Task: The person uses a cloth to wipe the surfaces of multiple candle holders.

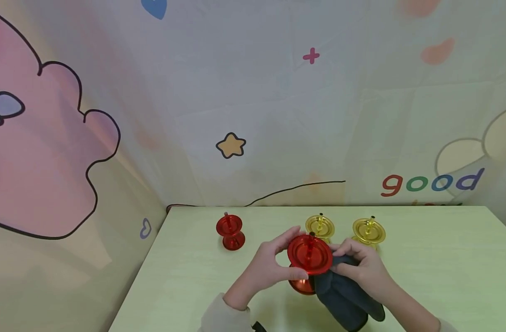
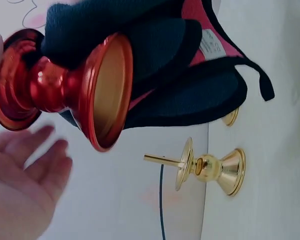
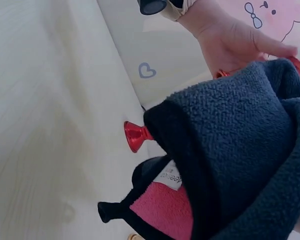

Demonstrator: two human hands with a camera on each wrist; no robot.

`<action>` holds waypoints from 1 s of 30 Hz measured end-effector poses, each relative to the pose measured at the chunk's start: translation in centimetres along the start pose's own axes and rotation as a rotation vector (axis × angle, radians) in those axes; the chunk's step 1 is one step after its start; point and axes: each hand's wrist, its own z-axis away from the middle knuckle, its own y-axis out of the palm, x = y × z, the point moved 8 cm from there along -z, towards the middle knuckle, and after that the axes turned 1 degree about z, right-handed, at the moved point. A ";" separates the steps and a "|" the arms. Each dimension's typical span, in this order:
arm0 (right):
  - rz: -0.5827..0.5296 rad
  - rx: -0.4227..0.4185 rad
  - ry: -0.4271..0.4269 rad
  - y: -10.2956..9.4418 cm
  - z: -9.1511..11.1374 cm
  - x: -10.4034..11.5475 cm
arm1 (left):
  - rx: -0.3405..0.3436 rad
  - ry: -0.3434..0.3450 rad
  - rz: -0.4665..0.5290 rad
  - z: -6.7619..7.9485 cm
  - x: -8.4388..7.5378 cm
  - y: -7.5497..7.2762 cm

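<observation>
My left hand (image 1: 271, 265) grips a shiny red candle holder (image 1: 310, 258) by its dish, thumb on the near side and fingers at the far rim. The holder is lifted off the table and tilted, its hollow base (image 2: 111, 95) showing in the left wrist view. Against the holder's right side my right hand (image 1: 366, 269) pinches a folded dark blue-grey cloth (image 1: 344, 297). Loose ends of the cloth hang below that hand. In the right wrist view, pink lining (image 3: 165, 207) and a white label (image 3: 169, 176) show on the cloth, which covers most of the held holder.
Another red candle holder (image 1: 233, 235) stands at the back left of the pale table (image 1: 435, 276). Two gold candle holders, one nearer the middle (image 1: 319, 226) and one further right (image 1: 369, 230), stand behind the hands. A printed cloth backdrop (image 1: 269, 115) rises behind the table.
</observation>
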 end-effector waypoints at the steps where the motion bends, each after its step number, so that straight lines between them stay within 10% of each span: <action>1: 0.002 -0.016 0.013 -0.1 0.0 -0.1 | -0.036 0.002 -0.021 0.0 0.1 -0.2; 9: 0.069 -0.163 0.030 -0.3 0.0 -0.1 | -0.240 0.099 -0.175 0.7 -0.7 -0.2; 18: 0.297 -0.220 -0.005 0.5 0.6 0.9 | -0.334 0.041 -0.211 0.6 -0.4 0.1; 30: 0.009 -0.012 0.024 0.4 0.0 -1.0 | -0.013 -0.043 0.271 0.0 1.2 0.5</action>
